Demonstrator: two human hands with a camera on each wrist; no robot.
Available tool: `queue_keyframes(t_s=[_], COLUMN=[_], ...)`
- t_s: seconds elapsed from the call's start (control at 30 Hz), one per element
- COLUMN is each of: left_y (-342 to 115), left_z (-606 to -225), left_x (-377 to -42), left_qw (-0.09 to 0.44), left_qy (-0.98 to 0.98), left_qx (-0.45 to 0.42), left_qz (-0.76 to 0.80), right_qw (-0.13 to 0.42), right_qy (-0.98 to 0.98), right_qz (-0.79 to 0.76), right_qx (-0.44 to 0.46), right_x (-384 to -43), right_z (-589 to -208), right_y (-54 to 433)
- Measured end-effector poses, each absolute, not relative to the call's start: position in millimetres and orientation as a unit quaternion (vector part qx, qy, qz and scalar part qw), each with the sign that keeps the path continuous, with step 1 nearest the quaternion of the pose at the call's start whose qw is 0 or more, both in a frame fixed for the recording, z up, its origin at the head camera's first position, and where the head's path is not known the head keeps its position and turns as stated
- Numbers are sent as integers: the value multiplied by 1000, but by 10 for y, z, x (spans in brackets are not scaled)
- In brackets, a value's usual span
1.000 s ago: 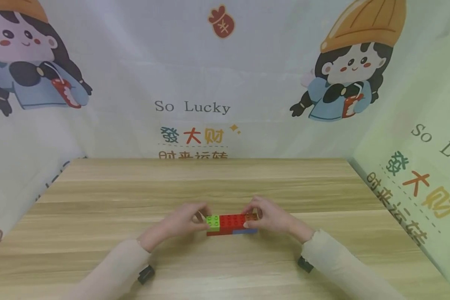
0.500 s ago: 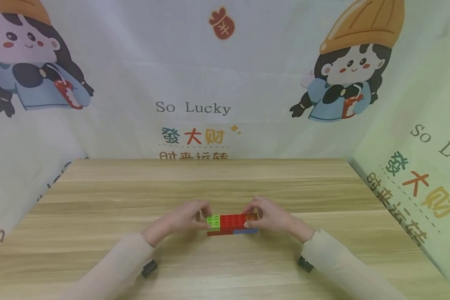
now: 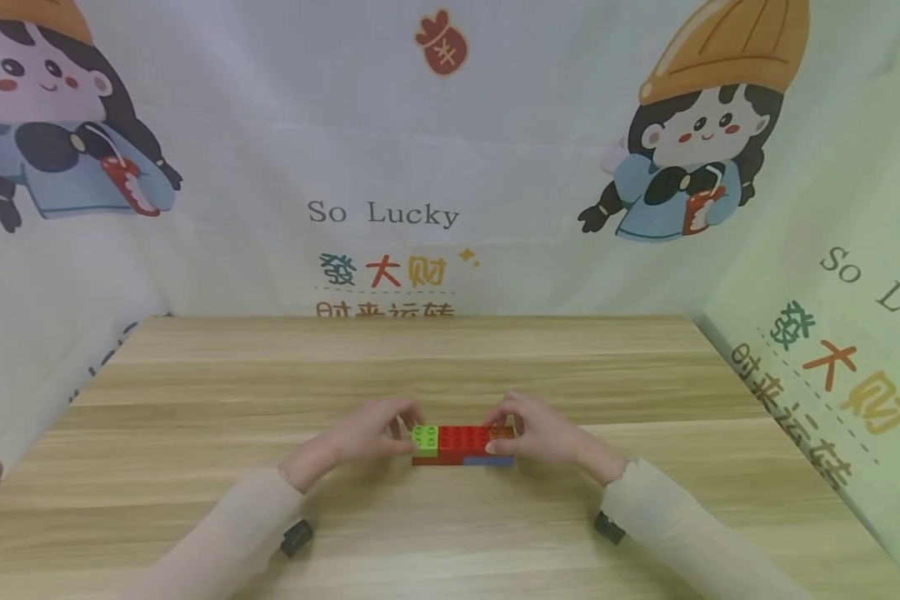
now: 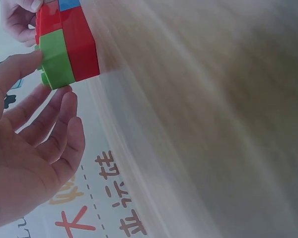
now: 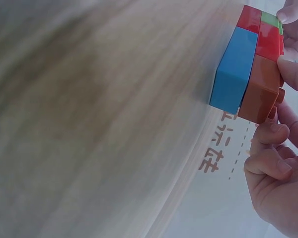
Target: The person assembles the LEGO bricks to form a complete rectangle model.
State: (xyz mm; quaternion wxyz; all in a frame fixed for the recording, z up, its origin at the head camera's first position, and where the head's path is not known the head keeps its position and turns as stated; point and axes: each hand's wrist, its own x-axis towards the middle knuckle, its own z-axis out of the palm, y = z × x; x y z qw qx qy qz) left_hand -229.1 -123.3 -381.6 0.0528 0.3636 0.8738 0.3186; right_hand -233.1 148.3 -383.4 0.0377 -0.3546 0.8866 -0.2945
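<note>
A block of toy bricks, two layers high, lies on the wooden table (image 3: 450, 533). Its upper layer runs from a green brick (image 3: 425, 439) through a red brick (image 3: 461, 440) to a brown brick (image 5: 260, 85). Underneath are a longer red brick (image 4: 81, 44) and a blue brick (image 5: 234, 69). My left hand (image 3: 367, 433) pinches the green end, thumb by the studs and fingertips at the far side. At the opposite end, my right hand (image 3: 547, 433) pinches the brown brick, its thumb near the seam with the red one.
A printed cloth (image 3: 525, 192) hangs behind the table and along both sides. A dark wrist device shows under each sleeve, one on the left (image 3: 297, 538) and one on the right (image 3: 609, 527).
The block has turned slightly, its left end shifting a little away from the person, so its front edge lies straighter. Both hands stay at its ends.
</note>
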Motion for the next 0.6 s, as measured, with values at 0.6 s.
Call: queue_keyframes(t_s=[0.6], left_y=[-1228], left_z=[-3817], left_x=[-2311], left_qw=[45], left_qy=[881], left_qx=[366], left_qz=[296], right_qw=[50], right_qy=[887], right_qz=[-290], right_qx=[-355], right_x=[-2296], right_z=[-3826], right_y=[1524])
